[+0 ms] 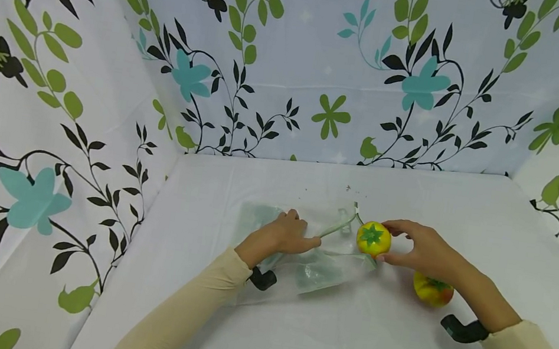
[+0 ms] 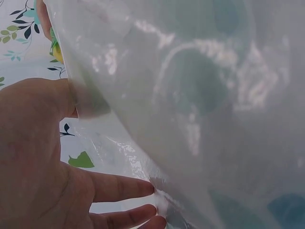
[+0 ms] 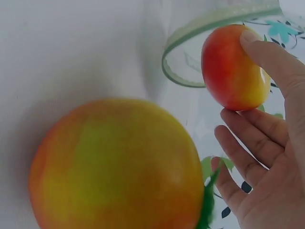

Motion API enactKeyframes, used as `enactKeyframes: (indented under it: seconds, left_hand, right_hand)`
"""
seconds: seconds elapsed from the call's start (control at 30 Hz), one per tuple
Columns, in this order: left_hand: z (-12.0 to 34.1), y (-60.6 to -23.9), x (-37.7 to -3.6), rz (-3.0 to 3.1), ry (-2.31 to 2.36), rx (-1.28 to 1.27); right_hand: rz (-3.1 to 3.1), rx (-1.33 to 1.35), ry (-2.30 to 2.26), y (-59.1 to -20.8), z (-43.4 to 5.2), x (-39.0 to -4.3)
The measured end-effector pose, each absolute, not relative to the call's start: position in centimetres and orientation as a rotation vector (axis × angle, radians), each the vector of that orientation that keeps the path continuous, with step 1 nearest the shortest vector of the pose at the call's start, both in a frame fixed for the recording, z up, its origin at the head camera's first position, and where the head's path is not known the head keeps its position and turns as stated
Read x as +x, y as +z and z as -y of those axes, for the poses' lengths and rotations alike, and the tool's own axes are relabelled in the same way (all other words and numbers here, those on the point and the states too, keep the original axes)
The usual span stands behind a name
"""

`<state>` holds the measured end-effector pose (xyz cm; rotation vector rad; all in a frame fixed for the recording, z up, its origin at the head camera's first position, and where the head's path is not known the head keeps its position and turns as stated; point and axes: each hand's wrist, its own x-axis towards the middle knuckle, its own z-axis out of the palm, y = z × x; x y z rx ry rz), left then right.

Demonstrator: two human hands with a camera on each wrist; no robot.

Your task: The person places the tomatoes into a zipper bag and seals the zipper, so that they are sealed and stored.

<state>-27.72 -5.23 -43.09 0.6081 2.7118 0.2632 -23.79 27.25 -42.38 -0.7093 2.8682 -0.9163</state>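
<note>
Clear plastic bag (image 1: 300, 255) lies flat on the white table (image 1: 342, 338), its mouth toward the right hand (image 1: 426, 252); the left hand (image 1: 284, 235) pinches the bag's upper edge. Just right of that mouth, the right hand's fingertips clamp a yellow-orange fruit (image 1: 373, 238). A second fruit (image 1: 432, 290) rests beneath the right wrist. No writing shows.

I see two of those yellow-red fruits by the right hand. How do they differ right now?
The yellow-red toy tomato with the green star calyx is pinched in the right hand at the clear plastic bag's opening; the second yellow-red tomato lies untouched on the white table under that wrist. The held one shows its calyx to the head camera; the lying one is tipped sideways. Both share colouring and a green calyx.
</note>
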Motion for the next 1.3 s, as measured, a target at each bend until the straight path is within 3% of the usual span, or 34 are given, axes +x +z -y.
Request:
enactKeyframes:
  seconds: [1.3]
  left_hand:
    - [5.7,-43.8,-27.3,-2.746,0.279,0.585]
  right_hand:
    - [-2.691,-0.839,-0.969,-45.6,-22.1,-25.6]
